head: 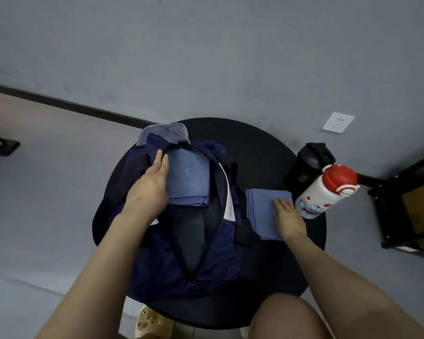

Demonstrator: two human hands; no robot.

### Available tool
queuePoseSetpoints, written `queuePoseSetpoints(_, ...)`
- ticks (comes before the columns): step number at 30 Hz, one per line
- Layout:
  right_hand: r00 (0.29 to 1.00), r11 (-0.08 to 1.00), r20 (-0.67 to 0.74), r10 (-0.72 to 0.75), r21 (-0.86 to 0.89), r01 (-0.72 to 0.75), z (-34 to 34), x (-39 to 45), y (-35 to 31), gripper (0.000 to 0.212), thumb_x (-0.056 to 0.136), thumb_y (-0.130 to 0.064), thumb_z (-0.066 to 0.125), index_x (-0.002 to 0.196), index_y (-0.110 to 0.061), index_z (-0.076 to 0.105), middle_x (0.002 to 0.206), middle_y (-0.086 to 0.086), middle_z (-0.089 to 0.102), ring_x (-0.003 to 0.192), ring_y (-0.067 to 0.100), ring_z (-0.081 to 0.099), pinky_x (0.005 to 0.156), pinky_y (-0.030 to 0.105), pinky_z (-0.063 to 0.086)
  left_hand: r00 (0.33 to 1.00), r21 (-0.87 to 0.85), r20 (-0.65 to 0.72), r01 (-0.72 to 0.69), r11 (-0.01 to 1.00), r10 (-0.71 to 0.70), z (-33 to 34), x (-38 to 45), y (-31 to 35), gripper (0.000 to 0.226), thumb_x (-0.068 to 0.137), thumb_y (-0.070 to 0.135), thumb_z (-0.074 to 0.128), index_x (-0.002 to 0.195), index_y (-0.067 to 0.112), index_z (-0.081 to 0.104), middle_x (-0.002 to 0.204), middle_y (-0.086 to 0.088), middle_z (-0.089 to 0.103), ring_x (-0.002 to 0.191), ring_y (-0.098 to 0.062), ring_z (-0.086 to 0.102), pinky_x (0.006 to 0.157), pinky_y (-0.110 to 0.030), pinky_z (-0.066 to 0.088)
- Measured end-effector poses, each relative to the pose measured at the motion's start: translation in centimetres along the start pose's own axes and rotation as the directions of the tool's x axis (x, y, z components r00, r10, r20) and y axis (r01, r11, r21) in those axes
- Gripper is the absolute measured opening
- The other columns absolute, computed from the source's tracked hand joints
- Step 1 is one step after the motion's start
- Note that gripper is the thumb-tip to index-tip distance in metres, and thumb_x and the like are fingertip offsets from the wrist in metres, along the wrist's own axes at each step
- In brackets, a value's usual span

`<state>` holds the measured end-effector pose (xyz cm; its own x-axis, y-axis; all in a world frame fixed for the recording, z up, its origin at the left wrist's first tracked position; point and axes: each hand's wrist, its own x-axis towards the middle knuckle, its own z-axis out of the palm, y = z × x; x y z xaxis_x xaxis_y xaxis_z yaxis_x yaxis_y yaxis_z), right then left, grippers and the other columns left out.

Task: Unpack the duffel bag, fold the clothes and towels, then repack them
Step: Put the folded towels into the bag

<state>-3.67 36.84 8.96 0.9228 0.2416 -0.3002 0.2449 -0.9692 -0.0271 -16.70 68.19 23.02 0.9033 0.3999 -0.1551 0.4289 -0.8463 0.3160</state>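
Observation:
A navy duffel bag (pixel 220 253) lies unzipped on the round black table (pixel 262 148). Inside its far end sits a folded blue towel (pixel 189 177), above a dark garment (pixel 189 231) in the bag's middle. My left hand (pixel 149 184) presses flat against the left side of that towel, fingers straight, at the bag's zipper edge. A second folded blue towel (pixel 262 209) lies on the table to the right of the bag. My right hand (pixel 288 216) rests flat on it, fingers straight. A grey-blue flap (pixel 162 133) pokes out at the bag's far end.
A white bottle with a red cap (pixel 326 192) and a black bottle (pixel 309 165) stand at the table's right edge. A black shelf frame with a cardboard box (pixel 419 206) is further right. A white tag (pixel 229 204) sticks out of the bag. My knee (pixel 289 316) is below the table.

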Motion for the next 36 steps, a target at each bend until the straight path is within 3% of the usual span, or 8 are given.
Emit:
queuePoseSetpoints(6, 0.954, 0.895, -0.103, 0.282, 0.387, -0.223, 1.1, -0.7, 0.1, 0.058, 0.094, -0.024, 0.057, 0.143, -0.006, 0.032, 0.148, 0.016, 0.032, 0.134, 0.033, 0.032, 0.104, 0.045, 0.035, 1.0, 0.018, 0.004, -0.014, 1.0, 0.014, 0.2, 0.1, -0.2, 0.085, 0.082, -0.014, 0.038, 0.152, 0.017, 0.002, 0.159, 0.007, -0.01, 0.115, -0.026, 0.05, 0.068, -0.028, 0.034)
queuePoseSetpoints(13, 0.854, 0.712, 0.11, 0.508, 0.503, -0.489, 0.4, 0.0, 0.9, 0.074, 0.078, -0.046, 0.072, 0.132, -0.003, 0.044, 0.129, 0.019, 0.05, 0.116, 0.038, 0.049, 0.094, 0.047, 0.046, 1.0, 0.027, 0.001, -0.028, 0.999, 0.028, 0.1, 0.0, -0.1, 0.084, 0.082, -0.013, 0.039, 0.152, 0.017, 0.003, 0.159, 0.007, -0.009, 0.117, -0.026, 0.049, 0.071, -0.028, 0.033)
queuePoseSetpoints(19, 0.844, 0.533, 0.235, 0.483, 0.686, -0.496, 0.2, 0.2, 1.2, 0.031, 0.085, -0.037, 0.067, 0.086, -0.01, 0.051, 0.112, 0.015, 0.053, 0.098, 0.03, 0.051, 0.082, 0.039, 0.042, 0.999, 0.022, -0.002, -0.039, 0.999, 0.039, 0.0, 0.0, -0.4, 0.084, 0.082, -0.013, 0.039, 0.152, 0.016, 0.004, 0.159, 0.006, -0.009, 0.123, -0.027, 0.046, 0.072, -0.027, 0.034)
queuePoseSetpoints(23, 0.834, 0.456, 0.252, 0.491, 0.741, -0.493, -0.3, -0.2, 0.9, 0.047, 0.084, -0.026, 0.07, 0.118, 0.0, 0.051, 0.12, 0.019, 0.054, 0.106, 0.034, 0.053, 0.085, 0.039, 0.042, 0.999, 0.013, 0.0, -0.037, 0.999, 0.037, 0.0, 0.0, -0.4, 0.084, 0.082, -0.014, 0.038, 0.153, 0.017, 0.004, 0.159, 0.007, -0.009, 0.123, -0.027, 0.046, 0.073, -0.028, 0.035)
queuePoseSetpoints(26, 0.839, 0.542, 0.165, 0.518, 0.696, -0.471, -1.3, -0.8, 0.8, 0.055, 0.085, -0.021, 0.067, 0.133, -0.004, 0.046, 0.127, 0.02, 0.053, 0.115, 0.04, 0.051, 0.091, 0.043, 0.044, 0.999, 0.001, 0.004, -0.033, 0.999, 0.033, 0.0, 0.1, -0.4, 0.085, 0.081, -0.014, 0.038, 0.153, 0.017, 0.004, 0.159, 0.008, -0.009, 0.12, -0.028, 0.048, 0.073, -0.029, 0.035)
queuePoseSetpoints(30, 0.875, 0.792, -0.096, 0.475, 0.481, -0.376, -2.2, -1.5, 0.4, 0.043, 0.085, -0.015, 0.061, 0.125, -0.005, 0.048, 0.126, 0.017, 0.049, 0.107, 0.04, 0.053, 0.076, 0.042, 0.045, 0.999, -0.01, 0.005, -0.036, 0.999, 0.036, -0.1, 0.0, -0.4, 0.084, 0.082, -0.014, 0.038, 0.153, 0.017, 0.004, 0.159, 0.008, -0.009, 0.123, -0.028, 0.045, 0.076, -0.029, 0.036)
queuePoseSetpoints(34, 0.907, 0.962, -0.329, 0.263, 0.165, -0.219, -2.0, -1.5, -1.0, 0.038, 0.081, -0.001, 0.064, 0.116, 0.002, 0.052, 0.122, 0.021, 0.049, 0.11, 0.039, 0.048, 0.073, 0.046, 0.048, 0.999, -0.007, 0.003, -0.039, 0.999, 0.039, -0.1, -0.2, -0.4, 0.083, 0.082, -0.014, 0.036, 0.153, 0.017, 0.003, 0.159, 0.008, -0.01, 0.128, -0.026, 0.041, 0.08, -0.029, 0.038)
queuePoseSetpoints(36, 0.942, 0.994, -0.317, 0.106, 0.049, -0.095, -1.3, -1.6, -2.4, 0.045, 0.068, 0.01, 0.07, 0.112, 0.008, 0.058, 0.114, 0.026, 0.059, 0.097, 0.043, 0.057, 0.068, 0.047, 0.051, 0.999, -0.004, 0.002, -0.04, 0.999, 0.04, -0.1, -0.3, -0.4, 0.084, 0.082, -0.014, 0.037, 0.153, 0.017, 0.003, 0.159, 0.008, -0.01, 0.127, -0.026, 0.042, 0.077, -0.028, 0.037)
